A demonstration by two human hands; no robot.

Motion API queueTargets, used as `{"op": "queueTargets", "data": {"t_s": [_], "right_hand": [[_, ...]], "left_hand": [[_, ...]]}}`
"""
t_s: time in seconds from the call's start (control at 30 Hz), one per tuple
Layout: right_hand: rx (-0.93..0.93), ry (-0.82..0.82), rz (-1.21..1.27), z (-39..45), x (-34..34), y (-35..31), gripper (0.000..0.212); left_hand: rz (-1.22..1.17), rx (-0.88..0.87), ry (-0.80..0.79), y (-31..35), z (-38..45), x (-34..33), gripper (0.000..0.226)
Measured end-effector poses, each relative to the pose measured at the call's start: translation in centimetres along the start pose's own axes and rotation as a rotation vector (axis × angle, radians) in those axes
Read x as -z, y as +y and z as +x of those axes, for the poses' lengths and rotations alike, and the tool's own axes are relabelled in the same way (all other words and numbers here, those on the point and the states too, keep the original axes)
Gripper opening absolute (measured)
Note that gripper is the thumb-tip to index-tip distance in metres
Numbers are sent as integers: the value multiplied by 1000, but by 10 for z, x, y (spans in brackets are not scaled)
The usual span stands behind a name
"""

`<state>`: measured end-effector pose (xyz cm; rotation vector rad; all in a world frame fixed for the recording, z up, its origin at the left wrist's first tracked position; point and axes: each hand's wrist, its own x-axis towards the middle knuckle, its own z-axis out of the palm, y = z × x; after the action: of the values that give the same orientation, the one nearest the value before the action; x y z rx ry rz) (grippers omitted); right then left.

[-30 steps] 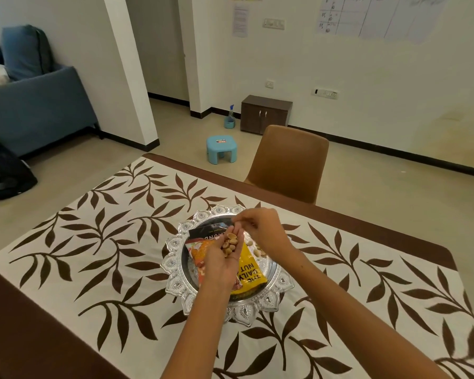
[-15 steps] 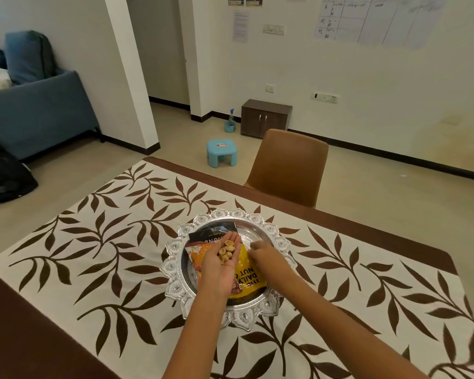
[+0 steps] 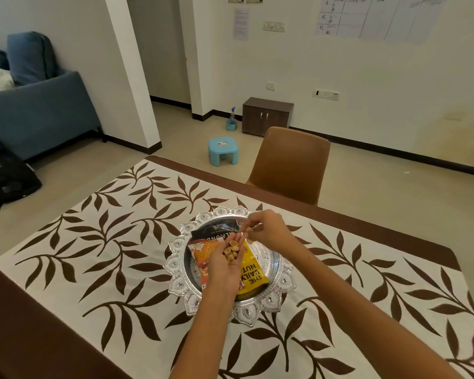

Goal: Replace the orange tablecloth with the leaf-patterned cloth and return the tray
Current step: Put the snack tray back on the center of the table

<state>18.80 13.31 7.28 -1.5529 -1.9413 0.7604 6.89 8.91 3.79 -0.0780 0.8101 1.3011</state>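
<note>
Two bare forearms are seen, entering from the bottom edge. No sleeve is seen on either arm up to the frame edge. The left hand (image 3: 225, 265) and right hand (image 3: 268, 231) are ungloved. Slim wrists and short nails are shown.

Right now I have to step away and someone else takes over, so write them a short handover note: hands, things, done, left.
Left hand: palm up above the ornate silver tray, cupping small tan nut shells.
Right hand: pinches one more shell just above that palm.
Tray sits mid-table on the white cloth with brown leaves, holding snack packets.
Done: leaf cloth spread, tray back; no orange cloth in view.
Left: clear the remaining loose shells.
</note>
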Motion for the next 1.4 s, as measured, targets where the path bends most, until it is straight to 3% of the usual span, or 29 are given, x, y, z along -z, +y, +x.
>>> {"op": "queueTargets", "data": {"t_s": [0.2, 0.37, 0.6, 0.77, 0.93, 1.03, 1.2, 1.27, 1.4], "right_hand": [[109, -70, 23, -7, -7, -23, 12], [43, 197, 166, -1, 0, 2, 12], [-74, 60, -172, -3, -43, 52, 19], [76, -77, -366, -7, -61, 54, 31], [86, -16, -512, -3, -54, 56, 22], [18, 32, -445, 2, -50, 53, 18], [-63, 167, 71, 6, -25, 29, 9], [-22, 108, 169, 6, -14, 11, 9], [81, -71, 61, 4, -7, -13, 11]], "left_hand": [[-64, 31, 12, -2, -1, -10, 17], [-98, 30, -25, 6, 0, -1, 22], [-97, 10, -36, 11, 0, 8, 23], [-85, -5, -43, 17, -2, 10, 27], [-48, -16, -40, 18, -4, 9, 29], [-41, -15, -48, 16, -5, 6, 25], [-36, -3, -19, 11, -6, 3, 18], [-13, -10, -2, 8, -6, 0, 17], [-25, 12, 47, 3, -1, -4, 17]]}}
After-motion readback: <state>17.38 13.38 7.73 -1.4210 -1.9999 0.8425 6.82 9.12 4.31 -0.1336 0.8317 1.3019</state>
